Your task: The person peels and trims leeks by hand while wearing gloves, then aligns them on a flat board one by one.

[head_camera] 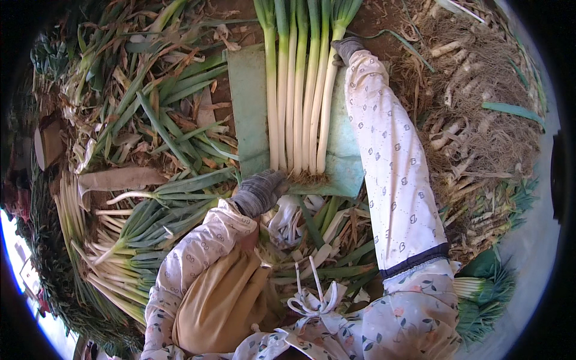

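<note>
Several long-stemmed green onions (298, 103) lie side by side on a pale green sheet (249, 112), white shafts towards me and green leaves pointing away. Their root tufts (310, 177) reach close to the sheet's near edge. My left hand (261, 191), in a grey knit glove, touches the root ends of the leftmost stalks. Against the upper shaft of the rightmost stalk is my gloved right hand (347, 50). Whether either hand grips a stalk is unclear, because the fingers are partly hidden.
Loose leaves and dry husks (180, 117) litter the ground at left. Below them lies a pile of green onions (121, 256). Rooty, untrimmed stalks (472, 90) are heaped at right, with a trimmed bundle (481, 288) lower down. White plastic (288, 220) sits before me.
</note>
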The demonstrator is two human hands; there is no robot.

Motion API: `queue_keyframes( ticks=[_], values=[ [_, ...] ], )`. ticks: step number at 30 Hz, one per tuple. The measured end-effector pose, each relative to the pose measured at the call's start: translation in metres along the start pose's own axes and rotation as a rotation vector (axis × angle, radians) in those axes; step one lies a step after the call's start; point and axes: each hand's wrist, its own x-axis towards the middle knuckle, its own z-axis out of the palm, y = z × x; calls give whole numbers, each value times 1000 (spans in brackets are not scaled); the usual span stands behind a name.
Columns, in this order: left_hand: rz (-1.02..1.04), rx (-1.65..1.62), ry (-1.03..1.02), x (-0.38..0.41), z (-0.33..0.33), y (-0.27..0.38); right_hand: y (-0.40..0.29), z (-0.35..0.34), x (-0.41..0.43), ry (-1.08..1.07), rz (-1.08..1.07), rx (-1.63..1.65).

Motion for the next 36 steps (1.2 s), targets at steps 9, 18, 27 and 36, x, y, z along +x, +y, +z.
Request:
queue_keyframes(
  ticks=[9, 18, 27, 36],
  values=[
    [75, -36, 47, 10, 7, 1, 15, 6, 9, 8, -170, -381],
    [419, 536, 144, 48, 16, 26, 35, 13, -26, 162, -449, -982],
    [474, 748, 10, 105, 40, 34, 73, 0, -3, 117, -483, -717],
    [341, 755, -19, 99, 46, 19, 93, -3, -16, -39, -484, -527]
  ],
)
